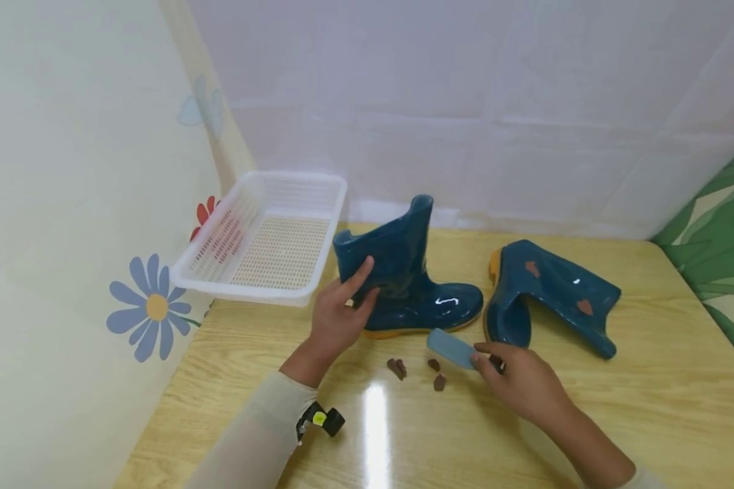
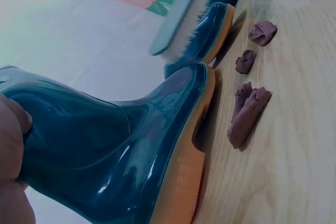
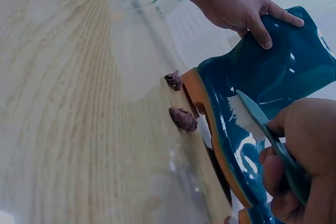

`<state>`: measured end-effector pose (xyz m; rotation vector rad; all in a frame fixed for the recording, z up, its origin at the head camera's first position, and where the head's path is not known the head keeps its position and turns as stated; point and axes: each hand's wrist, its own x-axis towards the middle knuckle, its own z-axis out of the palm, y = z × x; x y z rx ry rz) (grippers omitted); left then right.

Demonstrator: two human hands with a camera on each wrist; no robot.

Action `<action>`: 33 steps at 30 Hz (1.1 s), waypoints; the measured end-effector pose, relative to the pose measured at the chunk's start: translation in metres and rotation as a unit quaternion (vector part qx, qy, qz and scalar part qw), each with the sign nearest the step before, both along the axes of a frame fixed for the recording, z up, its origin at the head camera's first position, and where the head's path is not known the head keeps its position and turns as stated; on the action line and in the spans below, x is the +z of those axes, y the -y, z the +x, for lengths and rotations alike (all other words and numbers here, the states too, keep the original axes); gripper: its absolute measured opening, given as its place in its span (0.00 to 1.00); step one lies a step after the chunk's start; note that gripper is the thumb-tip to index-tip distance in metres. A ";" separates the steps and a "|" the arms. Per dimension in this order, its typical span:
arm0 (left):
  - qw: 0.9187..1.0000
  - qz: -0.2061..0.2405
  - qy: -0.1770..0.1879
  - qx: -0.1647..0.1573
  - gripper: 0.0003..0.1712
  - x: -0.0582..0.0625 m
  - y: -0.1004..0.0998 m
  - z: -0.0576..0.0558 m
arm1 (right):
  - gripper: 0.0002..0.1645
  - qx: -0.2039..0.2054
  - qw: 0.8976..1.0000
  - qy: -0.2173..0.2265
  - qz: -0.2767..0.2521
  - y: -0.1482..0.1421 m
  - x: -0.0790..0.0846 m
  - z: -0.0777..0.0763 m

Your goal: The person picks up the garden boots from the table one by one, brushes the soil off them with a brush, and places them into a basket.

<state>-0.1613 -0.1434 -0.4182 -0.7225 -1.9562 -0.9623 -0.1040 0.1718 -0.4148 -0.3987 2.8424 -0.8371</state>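
Left sleeve (image 1: 263,421) nearest, black device (image 1: 333,422) at wrist; right hand (image 1: 522,380), grip pinching brush (image 1: 449,349) by handle, brush head near upright boot's toe; brown lumps (image 1: 397,369) on desk (image 1: 452,441), lying just before upright boot (image 1: 404,255), mouth up; left hand (image 1: 335,319), grip holding its shaft; second boot (image 1: 556,293) tipped beside toe, 2 brown patches (image 1: 584,307) on shaft; farther left, white basket (image 1: 251,291), slotted bottom showing; pale backdrop (image 1: 434,136) behind

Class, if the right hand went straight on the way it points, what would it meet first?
Probably the upright boot: the brush in the right hand points toward the boot's lower part, though depth is unclear.
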 end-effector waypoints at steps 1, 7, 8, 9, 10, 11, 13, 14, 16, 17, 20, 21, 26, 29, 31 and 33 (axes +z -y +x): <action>1.000 0.002 0.000 -0.002 0.56 0.001 0.000 0.000 | 0.25 -0.006 1.000 0.008 -0.002 -0.001 -0.001 0.001; 1.000 0.016 0.000 -0.011 0.54 0.006 0.002 -0.001 | 0.28 -0.030 0.999 0.022 -0.007 -0.009 -0.009 0.004; 1.000 0.018 0.002 -0.015 0.54 0.007 0.002 -0.001 | 0.28 -0.032 0.999 0.022 -0.008 -0.010 -0.010 0.004; 1.000 0.017 0.006 -0.019 0.53 0.009 0.002 -0.001 | 0.28 -0.036 0.999 0.022 -0.007 -0.010 -0.011 0.005; 1.000 0.014 0.008 -0.023 0.53 0.010 0.003 0.000 | 0.29 -0.038 0.999 0.022 -0.008 -0.011 -0.012 0.005; 0.999 0.011 0.013 -0.029 0.53 0.011 0.003 0.000 | 0.29 -0.040 0.999 0.022 -0.008 -0.012 -0.012 0.006; 0.999 0.002 0.025 -0.040 0.53 0.013 0.004 0.001 | 0.30 -0.043 0.999 0.022 -0.011 -0.014 -0.013 0.007; 0.999 -0.001 0.030 -0.044 0.53 0.014 0.005 0.002 | 0.30 -0.044 0.999 0.021 -0.012 -0.015 -0.013 0.008; 0.998 -0.008 0.031 -0.046 0.55 0.014 0.006 0.002 | 0.29 -0.044 0.999 0.015 -0.015 -0.016 -0.014 0.008; 0.999 -0.009 0.028 -0.043 0.56 0.014 0.006 0.002 | 0.29 -0.045 0.999 0.012 -0.016 -0.016 -0.014 0.008; 1.000 -0.009 0.007 -0.026 0.57 0.013 0.008 0.001 | 0.26 -0.047 0.999 0.001 -0.016 -0.017 -0.014 0.009; 1.000 -0.008 -0.002 -0.019 0.57 0.013 0.008 0.001 | 0.26 -0.048 0.999 -0.002 -0.015 -0.017 -0.015 0.009; 1.000 0.001 -0.022 -0.009 0.56 0.015 0.007 -0.001 | 0.26 -0.053 0.998 -0.002 -0.017 -0.018 -0.016 0.010; 1.000 0.010 -0.022 -0.010 0.55 0.018 0.008 -0.001 | 0.27 -0.057 0.998 0.003 -0.021 -0.020 -0.017 0.010; 1.000 0.013 -0.019 -0.011 0.54 0.021 0.008 0.000 | 0.27 -0.058 0.998 0.005 -0.023 -0.021 -0.019 0.010; 1.000 0.016 -0.019 -0.010 0.54 0.023 0.009 0.000 | 0.28 -0.058 0.998 0.003 -0.023 -0.022 -0.020 0.010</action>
